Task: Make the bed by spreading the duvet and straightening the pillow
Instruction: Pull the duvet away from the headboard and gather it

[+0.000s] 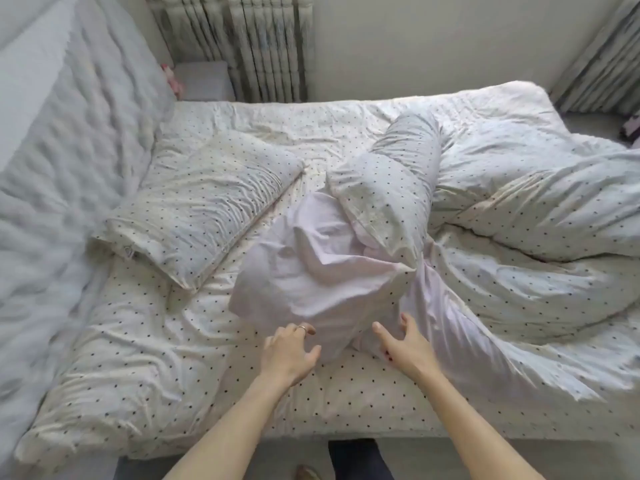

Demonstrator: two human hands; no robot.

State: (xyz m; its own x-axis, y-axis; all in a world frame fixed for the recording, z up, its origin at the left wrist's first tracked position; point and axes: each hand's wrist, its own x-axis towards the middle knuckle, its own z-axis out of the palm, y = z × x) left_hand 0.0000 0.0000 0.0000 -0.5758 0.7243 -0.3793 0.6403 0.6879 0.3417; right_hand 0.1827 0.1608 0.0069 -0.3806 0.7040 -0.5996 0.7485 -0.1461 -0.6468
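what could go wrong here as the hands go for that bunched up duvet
1. The duvet is twisted, its plain underside turned up; pulling from here may spread it inside out or tighten the twist.
2. Both the left hand and the right hand are open and reach close together, so a narrow grab could drag a ridge rather than lay it flat.
3. The pillow lies askew beside the bunch and could get covered before straightening.

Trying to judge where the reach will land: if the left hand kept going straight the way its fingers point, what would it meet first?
Most likely the plain pale-pink fabric bunched mid-bed. The left hand, open, points up and slightly right, its fingertips right at that fabric's near edge; depth is unclear, so contact can't be confirmed.
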